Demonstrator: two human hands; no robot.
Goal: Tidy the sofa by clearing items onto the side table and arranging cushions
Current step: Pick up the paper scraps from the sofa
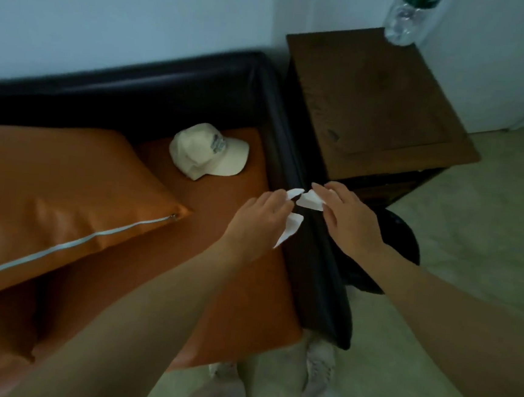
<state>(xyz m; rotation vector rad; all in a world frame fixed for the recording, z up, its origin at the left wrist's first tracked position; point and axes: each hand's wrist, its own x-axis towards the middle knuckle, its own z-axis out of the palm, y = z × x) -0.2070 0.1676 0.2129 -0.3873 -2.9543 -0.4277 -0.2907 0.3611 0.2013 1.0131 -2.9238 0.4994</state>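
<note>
Both hands meet over the sofa's black right armrest. My left hand pinches a white tissue, and my right hand holds another white piece of tissue close beside it. A cream baseball cap lies on the orange seat near the back corner. An orange cushion with a white zip lies flat on the seat at the left. The dark wooden side table stands just right of the armrest.
A clear plastic bottle stands at the side table's far corner. A black round object sits on the pale floor beside the armrest. My shoes are at the sofa's front edge. White wall lies behind.
</note>
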